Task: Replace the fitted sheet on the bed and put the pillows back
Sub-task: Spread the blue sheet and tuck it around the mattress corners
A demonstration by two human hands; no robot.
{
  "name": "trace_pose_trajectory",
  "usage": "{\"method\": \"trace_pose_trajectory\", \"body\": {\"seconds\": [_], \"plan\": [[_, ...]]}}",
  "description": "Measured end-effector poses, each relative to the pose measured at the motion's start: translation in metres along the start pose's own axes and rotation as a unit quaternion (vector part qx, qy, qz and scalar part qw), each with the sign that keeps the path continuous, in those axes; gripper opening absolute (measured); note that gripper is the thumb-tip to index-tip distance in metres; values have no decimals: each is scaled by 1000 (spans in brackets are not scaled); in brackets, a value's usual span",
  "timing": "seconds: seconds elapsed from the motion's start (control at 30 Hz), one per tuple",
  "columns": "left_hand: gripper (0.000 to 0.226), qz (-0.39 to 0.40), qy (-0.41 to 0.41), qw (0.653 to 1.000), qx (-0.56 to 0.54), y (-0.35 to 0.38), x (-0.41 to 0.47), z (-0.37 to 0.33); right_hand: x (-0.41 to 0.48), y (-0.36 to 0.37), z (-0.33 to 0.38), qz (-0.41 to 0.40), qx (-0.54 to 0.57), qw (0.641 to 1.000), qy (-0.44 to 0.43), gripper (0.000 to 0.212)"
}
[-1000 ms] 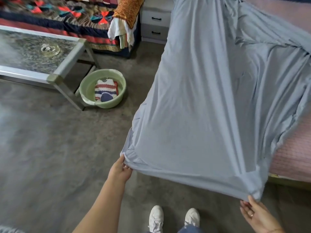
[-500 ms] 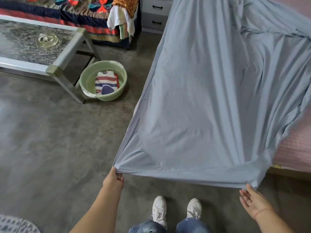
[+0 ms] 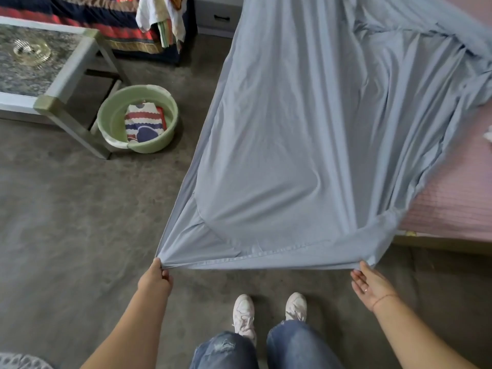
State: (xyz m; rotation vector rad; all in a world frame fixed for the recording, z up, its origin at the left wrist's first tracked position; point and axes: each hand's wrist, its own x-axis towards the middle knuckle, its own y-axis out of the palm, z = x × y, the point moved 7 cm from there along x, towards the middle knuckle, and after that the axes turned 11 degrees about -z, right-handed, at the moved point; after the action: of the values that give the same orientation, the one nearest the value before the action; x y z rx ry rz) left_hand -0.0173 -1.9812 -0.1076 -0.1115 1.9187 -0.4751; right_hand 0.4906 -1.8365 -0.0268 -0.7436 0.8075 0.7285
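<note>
Change: the near hem of the fitted sheet (image 3: 306, 155) is lying straighter and tauter between the two hands than half a second ago; the right hand is sitting higher in the frame; more of the jeans (image 3: 298, 347) is showing at the bottom edge.
Left hand (image 3: 155, 275): lower centre-left, gripping the sheet's gathered corner, fingers curling round the bunched cloth.
Right hand (image 3: 368, 286): lower right, palm showing, fingers lying straight, thumb tip touching the hem's other end; cannot tell whether the thumb is hooking the cloth.
Sheet: pale blue, running from the hands up to the top of the frame and covering the left part of the bed.
Mattress (image 3: 452, 203): pink, showing bare along the right edge beside the sheet.
Shoes (image 3: 243, 312): white, standing on the grey floor (image 3: 66, 222), bottom centre.
Basin (image 3: 106, 113): green, on the floor left of the bed, holding a striped folded cloth (image 3: 145, 123).
Table (image 3: 72, 62): upper left, a glass dish (image 3: 32, 50) sitting on it.
Quilt (image 3: 119, 22): patterned, lying along the top left edge.
</note>
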Motion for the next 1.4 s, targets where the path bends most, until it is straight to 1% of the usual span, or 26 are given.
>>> {"method": "trace_pose_trajectory", "body": {"seconds": [0.07, 0.13, 0.2, 0.23, 0.27, 0.33, 0.43, 0.57, 0.63, 0.67, 0.73, 0.77, 0.83, 0.87, 0.93, 1.03, 1.13, 1.17, 1.23, 1.27, 1.33, 1.4], "plan": [[22, -1, 14, 1000, 5, -2, 0, 1, 3, -2, 0, 5, 2, 1000, 2, 17], [17, 2, 27, 999, 29, -5, -3, 3, 9, -5, -3, 0, -6, 1000, 11, 17], [16, 16, 17, 998, 50, -4, 0, 7, 12, -8, -9, -5, -19, 999, 25, 19], [21, 14, 13, 998, 68, -3, 1, 8, 12, -7, -12, -4, -23, 999, 33, 19], [29, 13, 14, 997, 74, -1, 1, 8, 12, -6, -15, -1, -23, 999, 41, 20], [41, 21, 34, 996, 85, 6, -9, 7, 10, -1, -19, 8, -16, 999, 51, 21], [36, 40, 63, 992, 106, 17, -29, 5, 7, 7, -20, 20, -6, 998, 59, 21], [25, 72, 86, 988, 102, 31, -52, 2, 4, 16, -12, 35, 7, 998, 55, 23], [36, 76, 95, 987, 108, 36, -64, 1, 2, 19, -4, 40, 13, 998, 51, 23], [38, 79, 96, 986, 111, 39, -69, 2, 2, 20, 0, 42, 17, 998, 49, 23], [32, 91, 98, 983, 128, 46, -80, 3, 0, 20, 11, 45, 29, 998, 46, 23], [32, 98, 99, 981, 134, 50, -89, 5, 0, 19, 16, 45, 35, 997, 43, 23], [43, 111, 113, 977, 142, 63, -105, 7, -1, 15, 29, 46, 47, 997, 36, 22], [46, 120, 118, 975, 148, 72, -115, 10, -2, 12, 36, 48, 52, 997, 31, 22], [45, 145, 124, 967, 168, 92, -138, 17, -2, 5, 51, 55, 62, 996, 22, 20], [37, 186, 129, 952, 207, 138, -173, 37, -2, -7, 78, 66, 85, 994, 9, 19], [24, 209, 153, 940, 221, 181, -228, 61, 5, -22, 110, 74, 119, 990, -1, 18], [26, 225, 163, 934, 226, 196, -247, 72, 8, -28, 122, 77, 128, 989, -4, 18], [38, 257, 174, 922, 232, 226, -280, 94, 18, -39, 147, 84, 146, 986, -9, 17], [39, 266, 176, 917, 240, 240, -294, 106, 24, -45, 160, 89, 154, 984, -10, 16], [29, 280, 181, 906, 260, 269, -321, 133, 40, -56, 186, 102, 168, 980, -14, 16], [27, 291, 187, 897, 275, 298, -346, 163, 59, -66, 212, 119, 168, 978, -17, 18]]}}
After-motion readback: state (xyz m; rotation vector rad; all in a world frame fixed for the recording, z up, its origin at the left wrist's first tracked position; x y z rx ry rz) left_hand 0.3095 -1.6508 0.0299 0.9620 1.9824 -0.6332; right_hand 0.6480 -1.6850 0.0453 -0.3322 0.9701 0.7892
